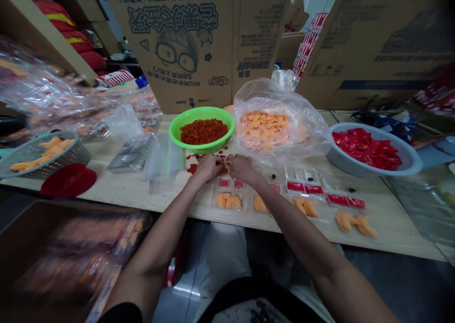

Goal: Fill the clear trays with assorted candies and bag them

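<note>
My left hand (210,168) is closed with fingertips pinched, at the far edge of a clear plastic tray (229,203). Close beside it, my right hand (242,167) has its fingers bent together over the same spot. Small reddish bits lie around the fingertips, but what either hand holds is too small to make out. The tray has two red packets (231,184) and orange chunky pieces (228,200) in its compartments. Right of it stand several similar trays with red packets (304,188), orange pieces (356,224) and dark round bits (310,179), partly hidden by my right forearm.
Beyond my hands are a green bowl (174,132) of red-brown pieces, a clear bag (309,124) of orange pieces and a blue-grey basin (412,164) of red packets. Leftward are a basket (76,157), red dish (90,176) and clear trays (126,157). Cardboard boxes (185,88) stand behind.
</note>
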Available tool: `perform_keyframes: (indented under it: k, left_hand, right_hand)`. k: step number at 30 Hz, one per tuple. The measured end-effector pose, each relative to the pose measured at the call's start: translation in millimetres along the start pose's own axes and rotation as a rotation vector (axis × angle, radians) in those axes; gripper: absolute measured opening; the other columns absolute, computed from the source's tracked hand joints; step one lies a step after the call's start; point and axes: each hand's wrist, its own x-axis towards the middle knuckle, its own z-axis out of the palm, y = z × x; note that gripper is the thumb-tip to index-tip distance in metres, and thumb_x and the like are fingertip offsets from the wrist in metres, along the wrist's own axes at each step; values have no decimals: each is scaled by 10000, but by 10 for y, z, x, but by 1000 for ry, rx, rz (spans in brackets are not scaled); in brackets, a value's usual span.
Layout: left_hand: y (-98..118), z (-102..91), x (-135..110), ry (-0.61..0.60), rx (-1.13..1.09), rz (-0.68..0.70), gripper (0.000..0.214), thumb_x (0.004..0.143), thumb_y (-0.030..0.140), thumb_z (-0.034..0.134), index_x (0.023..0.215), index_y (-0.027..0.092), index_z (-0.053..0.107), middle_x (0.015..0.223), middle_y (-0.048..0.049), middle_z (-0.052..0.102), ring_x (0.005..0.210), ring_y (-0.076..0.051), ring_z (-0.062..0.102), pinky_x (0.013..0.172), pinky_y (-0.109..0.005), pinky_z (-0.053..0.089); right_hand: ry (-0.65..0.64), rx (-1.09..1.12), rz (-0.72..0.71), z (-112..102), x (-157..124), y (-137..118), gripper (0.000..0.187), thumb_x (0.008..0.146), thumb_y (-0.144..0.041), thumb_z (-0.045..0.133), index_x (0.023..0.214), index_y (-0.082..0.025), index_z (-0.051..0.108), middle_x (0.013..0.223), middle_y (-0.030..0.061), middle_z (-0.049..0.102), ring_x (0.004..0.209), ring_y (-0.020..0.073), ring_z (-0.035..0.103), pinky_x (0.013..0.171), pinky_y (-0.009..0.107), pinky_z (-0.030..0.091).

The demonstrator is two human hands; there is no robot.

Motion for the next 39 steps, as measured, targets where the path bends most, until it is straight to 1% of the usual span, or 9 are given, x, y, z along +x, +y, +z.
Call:
perform_keyframes:
  k: [4,11,16,21,25,31,33,35,39]
  left_hand:
    - [66,-52,-108,-133,133,3,235,767,218,631,911,209,817,892,-89,775,833,-245,687,695,-282,453]
    - [97,-75,-14,-119,182,132,302,789,152,577,986,210,799,989,-95,762,924,-241,676,783,-287,468]
    - [42,-7,45,-157,211,178,219,791,192,608,921,167,782,933,-128,741,879,-250,662,752,-293,453]
    - [-65,30,97,-52,-34,106,196,851,258,570,837,139,725,789,-61,701,721,-190,601,685,-273,426]
    - [89,157,197,-21,-106,104,199,847,274,589,802,129,717,713,-36,676,668,-167,565,637,-260,395]
    - [387,378,320,-142,-127,100,155,791,187,617,805,129,760,693,-42,716,662,-157,598,628,-234,412]
    - [375,352,328,-132,-139,125,173,794,194,618,833,136,777,750,-44,741,713,-165,617,659,-230,427]
    - [302,257,310,-49,-171,102,216,813,201,592,886,136,785,823,-46,758,751,-172,628,683,-235,434]
    - [91,-24,199,122,-206,-84,263,843,236,565,954,121,774,866,-59,758,719,-170,624,639,-244,414]
  right_hand:
    - [11,-29,-30,9,33,-78,393,811,-209,593,1203,-189,568,1172,145,648,1115,298,586,950,438,378]
    - [-7,16,3,-81,7,-13,371,791,-197,601,1160,-152,601,1146,151,678,1091,297,617,938,432,409]
    - [40,87,73,-167,-91,240,424,852,-154,496,1265,-190,583,1207,119,682,1110,261,626,932,396,434]
    - [106,272,122,-254,-282,578,381,841,-95,470,1147,-173,681,1052,82,740,960,210,665,851,299,463]
    - [137,316,112,-245,-426,665,380,835,-75,458,1116,-140,705,923,75,746,817,183,655,767,267,461]
    - [149,340,87,-182,-551,657,361,830,-66,466,1068,-157,721,921,62,747,820,174,647,774,262,463]
    - [135,330,95,-185,-589,690,366,835,-62,460,1078,-155,718,938,65,745,843,175,650,783,260,460]
    - [115,308,108,-198,-618,718,378,846,-64,446,1102,-151,710,952,72,740,861,178,654,784,260,456]
    - [51,149,79,-214,-602,644,420,817,-60,477,1170,-173,675,1025,87,720,944,188,655,800,263,445]
